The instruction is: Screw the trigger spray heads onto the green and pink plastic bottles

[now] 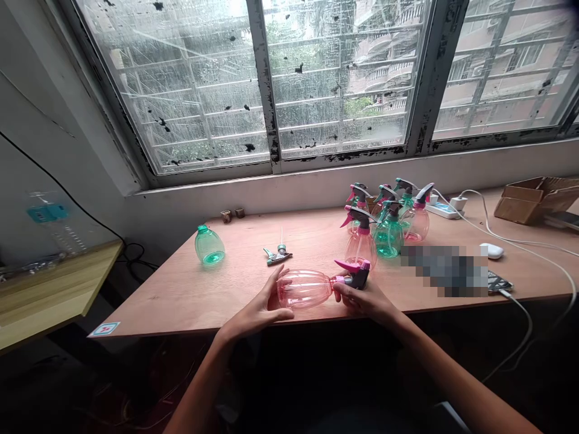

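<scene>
A pink spray bottle (305,287) lies on its side near the front edge of the wooden table (181,295). My left hand (260,310) cups the bottle's base, fingers curled around it. At the bottle's neck my right hand (362,298) grips the grey and pink trigger head (355,271). A loose trigger head with its dip tube (277,254) lies on the table just behind. A green bottle with no head (208,246) stands at the back left.
Several assembled pink and green spray bottles (389,220) stand in a group at the back right. A white power strip (446,208), cables, a white earbud case (491,251), a phone (497,281) and a cardboard box (534,199) sit to the right. A window runs behind.
</scene>
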Available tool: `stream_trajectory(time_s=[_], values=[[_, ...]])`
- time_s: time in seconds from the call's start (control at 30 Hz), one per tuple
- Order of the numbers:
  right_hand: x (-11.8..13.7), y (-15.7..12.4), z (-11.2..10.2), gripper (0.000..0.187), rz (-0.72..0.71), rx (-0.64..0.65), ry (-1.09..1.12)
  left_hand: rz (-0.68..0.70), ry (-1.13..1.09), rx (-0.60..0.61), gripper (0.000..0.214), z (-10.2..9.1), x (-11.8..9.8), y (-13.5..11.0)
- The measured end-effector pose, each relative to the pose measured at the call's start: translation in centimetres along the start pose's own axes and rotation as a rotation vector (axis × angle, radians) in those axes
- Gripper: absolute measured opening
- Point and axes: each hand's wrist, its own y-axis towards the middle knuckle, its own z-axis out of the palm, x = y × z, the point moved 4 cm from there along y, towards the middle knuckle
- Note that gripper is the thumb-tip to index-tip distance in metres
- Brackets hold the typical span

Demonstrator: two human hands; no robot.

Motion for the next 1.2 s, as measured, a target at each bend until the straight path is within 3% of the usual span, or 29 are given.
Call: stream_trajectory(time_s=[0.1, 0.17, 0.43, 0.7, 1.1, 1.2], values=[[-0.05, 0.03, -0.03, 0.031, 0.004, -0.008, 0.015, -0.011, -0.01, -0.031, 0.077, -0.18, -0.09, 0.19], [-0.07, 0.07, -0.1, 0.031, 0.002, -0.018, 0.017, -0.029, -0.02, -0.04, 0.074, -0.14, -0.06, 0.24], [0.03, -0.06, -0.16, 0.033, 0.026, -0.044, 0.011, -0.031, 0.021, 0.0, 0.105, 0.11, -0.06, -0.08], [-0.03, -0.01, -0.29, 0.031, 0.004, -0.025, -0.011, -0.044, 0.001, -0.046, 0.068, -0.14, -0.73, 0.04], [-0.74, 0.04, -0.46, 0.03, 0.01, -0.044, 0.01, 0.009, 0.009, 0.0, 0.114, 0.1, -0.15, -0.05], [-0.68, 0.01, -0.42, 0.03, 0.008, -0.028, 0.004, 0.005, -0.004, 0.004, 0.109, -0.01, -0.22, 0.02]])
